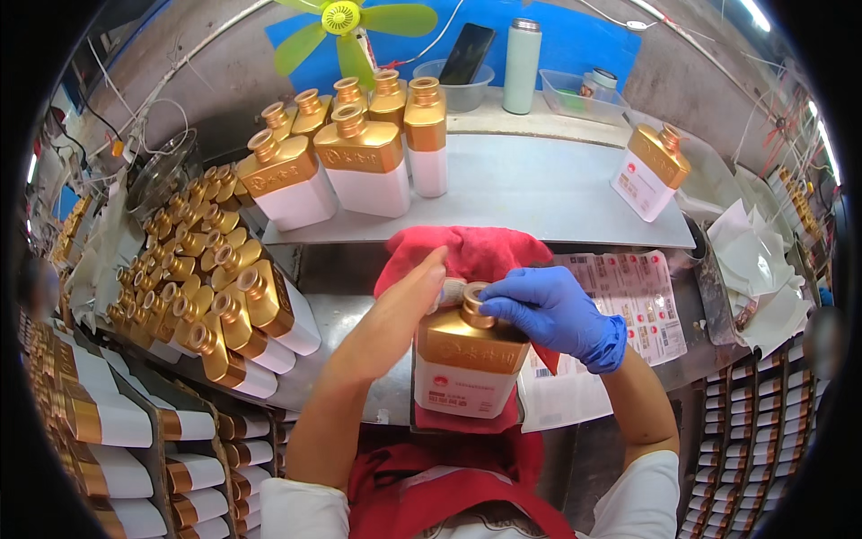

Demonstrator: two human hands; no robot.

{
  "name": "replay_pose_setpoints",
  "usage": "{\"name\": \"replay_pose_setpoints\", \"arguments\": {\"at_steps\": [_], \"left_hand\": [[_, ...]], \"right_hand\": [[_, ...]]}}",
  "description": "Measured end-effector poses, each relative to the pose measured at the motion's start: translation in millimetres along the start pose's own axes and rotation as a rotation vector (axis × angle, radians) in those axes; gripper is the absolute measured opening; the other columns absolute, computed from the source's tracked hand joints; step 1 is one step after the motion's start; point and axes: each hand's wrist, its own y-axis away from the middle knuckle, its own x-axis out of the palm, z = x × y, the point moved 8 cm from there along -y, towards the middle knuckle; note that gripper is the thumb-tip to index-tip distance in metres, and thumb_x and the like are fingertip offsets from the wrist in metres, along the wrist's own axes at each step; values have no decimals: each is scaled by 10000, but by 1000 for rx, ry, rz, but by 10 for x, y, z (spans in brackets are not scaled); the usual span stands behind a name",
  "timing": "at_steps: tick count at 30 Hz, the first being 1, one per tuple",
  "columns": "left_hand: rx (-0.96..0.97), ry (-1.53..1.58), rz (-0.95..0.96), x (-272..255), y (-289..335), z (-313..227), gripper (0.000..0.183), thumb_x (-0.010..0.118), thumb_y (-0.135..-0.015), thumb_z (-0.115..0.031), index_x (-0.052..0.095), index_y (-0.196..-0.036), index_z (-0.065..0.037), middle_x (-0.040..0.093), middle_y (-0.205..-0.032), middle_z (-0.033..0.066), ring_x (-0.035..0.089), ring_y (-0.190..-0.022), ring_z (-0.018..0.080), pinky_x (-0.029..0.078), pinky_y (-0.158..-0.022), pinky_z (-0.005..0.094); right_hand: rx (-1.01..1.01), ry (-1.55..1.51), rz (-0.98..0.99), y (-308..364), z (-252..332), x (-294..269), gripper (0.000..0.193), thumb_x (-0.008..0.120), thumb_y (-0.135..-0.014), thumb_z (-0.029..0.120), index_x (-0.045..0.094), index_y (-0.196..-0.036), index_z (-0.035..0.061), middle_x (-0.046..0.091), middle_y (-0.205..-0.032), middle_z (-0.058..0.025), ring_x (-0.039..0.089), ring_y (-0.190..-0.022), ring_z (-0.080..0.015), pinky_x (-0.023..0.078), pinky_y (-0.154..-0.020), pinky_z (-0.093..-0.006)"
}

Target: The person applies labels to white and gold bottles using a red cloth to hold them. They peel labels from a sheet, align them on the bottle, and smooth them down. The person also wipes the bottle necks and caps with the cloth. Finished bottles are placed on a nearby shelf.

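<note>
A white bottle with a gold shoulder and neck (473,364) stands in front of me on red cloth, label side toward me. My right hand (552,310), in a blue glove, is closed around its neck from the right. To the left of the neck is my bare left hand (400,310), held edge-on with straight fingers; its fingertips are partly hidden. A whitish wrapping (452,293) shows at those fingertips, close to the neck. Right of the bottle lie sheets of printed labels (628,301), partly under my right arm.
Several similar bottles (359,171) stand on the raised grey board (521,180), with another bottle (648,175) at its right end. Many more bottles (215,296) are massed at left. Behind are a green fan (341,18), a flask (522,67) and a phone (468,54). Crumpled paper (750,256) fills a bin.
</note>
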Motion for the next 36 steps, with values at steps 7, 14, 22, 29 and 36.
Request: {"name": "replay_pose_setpoints", "arguments": {"at_steps": [7,14,22,29,36], "left_hand": [[50,-21,199,74,-199,51,536,279,-1000,-314,235,-1419,19,494,-1279,158,471,-1183,200,319,-1029,312],[650,-477,-25,-42,447,6,549,494,-895,-182,334,-1355,72,447,-1318,257,463,-1200,342,297,-1037,371],[1136,-1178,293,184,525,-148,430,551,-862,-399,585,-1197,-131,597,-1181,117,479,-1203,271,248,-1075,453],[1129,-1775,329,713,408,-342,526,378,-896,-528,583,-1193,-145,604,-1062,53,486,-997,144,334,-861,326],[1334,-2042,204,1007,549,-201,532,405,-851,-599,619,-1112,-189,613,-970,25,540,-887,175,374,-769,349]], "right_hand": [[-1,197,61,-1,222,5,190,567,-887,302,661,-929,141,633,-821,-78,618,-720,-277,491,-639,-335],[19,24,66,-5,97,-3,266,510,-913,312,648,-938,85,623,-822,-138,606,-761,-326,483,-678,-362],[72,-95,46,-8,1,20,340,499,-910,367,657,-920,66,638,-779,-139,616,-727,-307,483,-659,-362],[8,103,178,-44,88,-76,439,431,-922,422,630,-823,44,619,-741,-149,599,-716,-345,472,-633,-391],[41,163,321,3,382,-24,419,411,-928,393,586,-762,50,599,-721,-159,583,-699,-359,461,-603,-408]]}}
